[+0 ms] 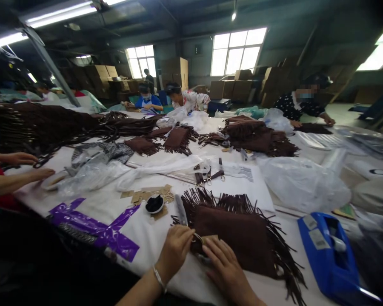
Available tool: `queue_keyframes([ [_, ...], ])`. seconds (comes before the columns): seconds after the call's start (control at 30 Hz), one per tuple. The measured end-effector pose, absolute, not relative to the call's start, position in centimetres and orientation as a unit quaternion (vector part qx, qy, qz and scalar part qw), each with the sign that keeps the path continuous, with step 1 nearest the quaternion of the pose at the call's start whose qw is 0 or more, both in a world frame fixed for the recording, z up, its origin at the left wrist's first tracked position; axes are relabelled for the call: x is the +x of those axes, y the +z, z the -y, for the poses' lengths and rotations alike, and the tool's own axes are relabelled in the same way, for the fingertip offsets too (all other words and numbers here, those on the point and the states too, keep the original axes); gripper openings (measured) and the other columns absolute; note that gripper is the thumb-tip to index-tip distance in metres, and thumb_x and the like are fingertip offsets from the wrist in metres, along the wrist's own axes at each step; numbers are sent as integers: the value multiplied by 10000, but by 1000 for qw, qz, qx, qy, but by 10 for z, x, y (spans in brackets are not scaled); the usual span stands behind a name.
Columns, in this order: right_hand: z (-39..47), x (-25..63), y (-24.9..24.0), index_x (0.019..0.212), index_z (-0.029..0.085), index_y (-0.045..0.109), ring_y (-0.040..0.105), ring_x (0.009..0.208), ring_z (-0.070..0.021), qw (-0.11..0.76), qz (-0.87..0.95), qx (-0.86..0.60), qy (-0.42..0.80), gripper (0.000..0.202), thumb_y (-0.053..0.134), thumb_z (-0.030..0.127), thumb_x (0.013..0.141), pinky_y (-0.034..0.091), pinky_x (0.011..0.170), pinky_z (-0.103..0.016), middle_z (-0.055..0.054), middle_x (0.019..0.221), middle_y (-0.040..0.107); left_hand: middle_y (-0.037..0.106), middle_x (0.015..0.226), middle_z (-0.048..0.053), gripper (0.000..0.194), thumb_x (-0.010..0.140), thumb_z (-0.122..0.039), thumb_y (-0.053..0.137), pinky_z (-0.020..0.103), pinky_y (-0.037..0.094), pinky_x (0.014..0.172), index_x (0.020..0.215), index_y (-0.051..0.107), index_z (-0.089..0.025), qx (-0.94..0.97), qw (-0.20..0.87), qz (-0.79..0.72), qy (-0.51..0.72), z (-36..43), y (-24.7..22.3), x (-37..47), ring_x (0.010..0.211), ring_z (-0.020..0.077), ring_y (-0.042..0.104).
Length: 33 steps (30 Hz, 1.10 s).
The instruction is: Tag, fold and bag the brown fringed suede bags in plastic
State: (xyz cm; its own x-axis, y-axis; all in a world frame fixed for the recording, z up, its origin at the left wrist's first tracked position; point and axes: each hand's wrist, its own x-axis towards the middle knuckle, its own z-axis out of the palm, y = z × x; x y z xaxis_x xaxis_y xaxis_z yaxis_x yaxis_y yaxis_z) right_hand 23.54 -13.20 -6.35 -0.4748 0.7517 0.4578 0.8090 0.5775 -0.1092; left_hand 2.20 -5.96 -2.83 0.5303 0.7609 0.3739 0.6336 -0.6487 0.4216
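Note:
A dark brown fringed bag (232, 233) lies flat on the white-covered table in front of me. My left hand (176, 246), with a bracelet on its wrist, pinches at the bag's near left corner, beside a thin pale loop (197, 237); whether the loop is metal or string I cannot tell. My right hand (225, 265) rests on the near edge of the bag with fingers stretched out, partly over a small tan card (210, 239). Just beyond my left hand, a grey wrapped strip (181, 210) lies against the fringe.
A blue tape dispenser (328, 255) stands to the right. Left of the bag are a small dish of black pieces (155, 205), tan tags (143, 195) and purple tape (98, 231). Clear plastic bags (306, 180) and brown bags (261, 138) lie farther back. A co-worker's hands (28, 165) are at left.

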Motion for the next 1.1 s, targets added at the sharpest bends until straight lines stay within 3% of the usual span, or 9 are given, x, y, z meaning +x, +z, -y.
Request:
queue_keyframes([
  [0.17, 113, 225, -74, 1401, 215, 294, 371, 1283, -245, 168, 833, -527, -18, 664, 584, 308, 811, 355, 1023, -408, -37, 1422, 396, 488, 1315, 81, 468, 816, -5, 430, 517, 279, 1035, 1225, 507, -220, 905, -25, -402, 136, -14, -28, -7, 1242, 279, 373],
  [0.33, 115, 229, -78, 1403, 227, 290, 351, 1297, -221, 167, 834, -526, -15, 594, 513, 339, 864, 350, 1032, -388, -11, 1432, 379, 513, 1300, 101, 275, 858, -47, 432, 507, 231, 1086, 1047, 601, -152, 941, -79, -324, 51, -69, -24, -12, 1319, 270, 296],
  [0.5, 116, 230, -76, 1403, 221, 288, 347, 1300, -223, 179, 829, -529, -6, 584, 502, 327, 870, 348, 1035, -401, -23, 1426, 390, 554, 1224, 147, 226, 880, -54, 404, 470, 193, 1111, 1002, 590, -99, 964, -92, -250, 6, -56, 26, -37, 1311, 253, 317],
  [0.6, 115, 229, -77, 1396, 223, 304, 360, 1288, -229, 195, 827, -527, -8, 574, 506, 322, 868, 349, 1030, -409, -32, 1407, 420, 613, 1079, 134, 174, 860, -100, 446, 433, 374, 971, 976, 573, -124, 940, 6, -338, -44, -14, 59, -55, 1104, 263, 524],
  [0.67, 116, 228, -77, 1392, 220, 312, 378, 1269, -234, 204, 823, -530, 0, 572, 512, 326, 867, 348, 1025, -409, -44, 1387, 443, 647, 929, 93, 180, 823, -219, 537, 367, 459, 789, 988, 545, -148, 879, 158, -444, -72, 20, 66, -60, 887, 244, 604],
  [0.77, 119, 228, -77, 1384, 201, 330, 460, 1163, -238, 222, 804, -552, 24, 595, 546, 351, 850, 376, 980, -400, -83, 1279, 529, 666, 810, 50, 499, 804, -453, 528, 292, 453, 629, 1184, 419, -149, 722, 455, -517, -67, 66, 43, -54, 704, 201, 614],
  [0.83, 122, 228, -77, 1343, 213, 400, 500, 1079, -235, 231, 794, -561, 31, 548, 570, 344, 838, 393, 941, -393, -86, 1177, 575, 656, 706, 37, 600, 800, -572, 432, 263, 422, 555, 1187, 410, -115, 634, 565, -527, -27, 85, 17, -44, 592, 173, 584],
  [0.97, 125, 228, -76, 1258, 213, 496, 500, 1030, -231, 216, 812, -541, 2, 412, 547, 218, 849, 393, 911, -379, -83, 1106, 593, 563, 480, -13, 526, 717, -657, 436, 230, 278, 415, 785, 548, -148, 602, 575, -554, 5, 98, -20, -20, 392, 116, 429],
  [1.1, 126, 228, -66, 1275, 186, 476, 486, 1029, -235, 180, 824, -537, 4, 435, 513, 143, 844, 400, 901, -365, -91, 1115, 584, 426, 322, -43, 491, 650, -629, 552, 228, 217, 378, 474, 454, -181, 605, 577, -549, -17, 95, -20, 0, 305, 86, 333],
])
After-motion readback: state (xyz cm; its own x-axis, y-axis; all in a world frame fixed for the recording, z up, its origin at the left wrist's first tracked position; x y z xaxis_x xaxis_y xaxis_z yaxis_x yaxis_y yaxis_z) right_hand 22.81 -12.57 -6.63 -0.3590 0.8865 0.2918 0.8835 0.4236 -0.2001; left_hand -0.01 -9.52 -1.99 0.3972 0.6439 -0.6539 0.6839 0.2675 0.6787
